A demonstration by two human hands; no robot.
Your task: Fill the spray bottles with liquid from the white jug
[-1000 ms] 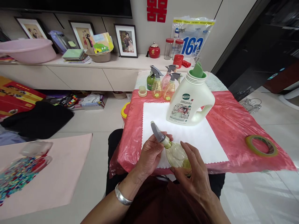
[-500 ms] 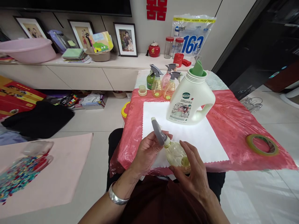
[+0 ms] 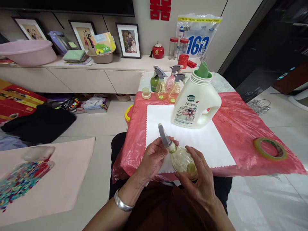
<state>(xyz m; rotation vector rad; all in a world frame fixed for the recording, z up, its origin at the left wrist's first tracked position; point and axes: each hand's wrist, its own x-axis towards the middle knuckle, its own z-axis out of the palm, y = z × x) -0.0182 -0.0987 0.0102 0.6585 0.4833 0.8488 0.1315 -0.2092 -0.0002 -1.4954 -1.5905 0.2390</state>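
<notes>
I hold a small clear yellowish spray bottle [image 3: 181,159] tilted over the near edge of the table. My left hand [image 3: 154,157] is closed around its grey trigger head [image 3: 164,136] and neck. My right hand [image 3: 197,179] wraps the bottle's round body from below and the right. Just beyond lies a white cloth [image 3: 204,144] on the red plastic table cover [image 3: 240,128]. A large white detergent jug [image 3: 193,102] with a green spout stands on that cloth.
Three spray bottles [image 3: 168,85] and a small cap [image 3: 146,93] stand at the table's far edge. A roll of tape [image 3: 269,149] lies at the right. A low cabinet [image 3: 84,77] with framed photos, a pink basin [image 3: 27,51] and jars runs behind. Coloured beads [image 3: 19,179] sit on a pink sheet at the left.
The spray head turned slightly in my left hand while my right hand kept the bottle's body. The bottle stayed over the table's near edge.
</notes>
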